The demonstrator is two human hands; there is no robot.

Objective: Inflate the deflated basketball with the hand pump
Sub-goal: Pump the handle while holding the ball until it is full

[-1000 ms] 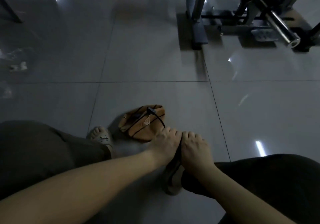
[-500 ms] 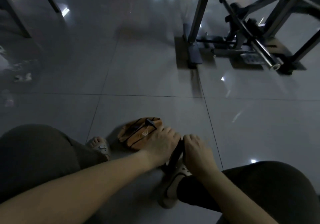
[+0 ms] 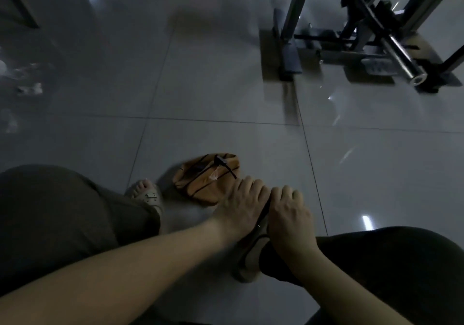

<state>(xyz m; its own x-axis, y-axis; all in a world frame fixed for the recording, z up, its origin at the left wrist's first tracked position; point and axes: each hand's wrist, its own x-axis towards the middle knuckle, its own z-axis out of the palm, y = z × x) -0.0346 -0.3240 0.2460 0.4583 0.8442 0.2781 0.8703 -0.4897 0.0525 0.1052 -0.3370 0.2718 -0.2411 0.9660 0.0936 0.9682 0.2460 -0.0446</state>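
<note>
A flattened orange basketball (image 3: 200,186) lies on the grey tiled floor between my feet. A thin black hose (image 3: 226,167) runs across its top, its end fitting lying on the ball's surface. Just right of the ball, my left hand (image 3: 241,201) and my right hand (image 3: 288,209) sit side by side, both wrapped over the dark handle of the hand pump (image 3: 263,211). Only a narrow strip of the pump shows between the hands; its body is hidden beneath them.
My left foot in a pale sandal (image 3: 147,196) rests left of the ball, and my right sandal (image 3: 251,257) sits under the hands. A metal gym frame with a steel bar (image 3: 399,55) stands at the back right. Dark furniture legs (image 3: 20,5) are at top left.
Both hands stay on the pump handle, which sits slightly lower than half a second ago. The camera tilted up and then back down. The ball looks as flat as before.
</note>
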